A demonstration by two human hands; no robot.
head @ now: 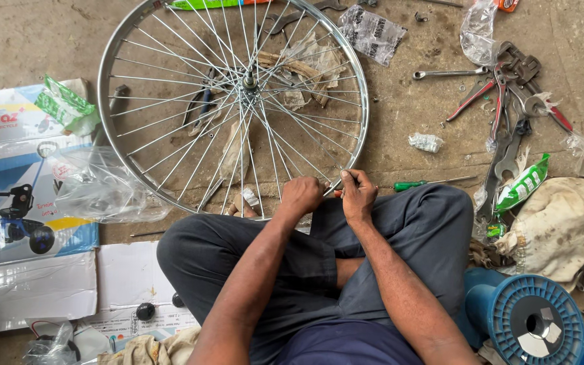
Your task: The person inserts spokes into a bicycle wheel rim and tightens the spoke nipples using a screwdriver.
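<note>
Cycle repair workshop: bare, stained concrete floor [21,40] strewn with spanners [449,73], pliers [488,91], a screwdriver [427,182] and a spoked wheel [232,101].

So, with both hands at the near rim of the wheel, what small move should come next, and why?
Probably a small turn of the spoke end at the rim. The left hand and the right hand both pinch at the near edge of the spoked wheel, which lies flat on the ground, where a spoke meets it. What the fingers hold is too small to tell.

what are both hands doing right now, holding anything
Left hand: closed, gripping the wheel rim at its near edge.
Right hand: closed, pinching a spoke near the rim.
</note>
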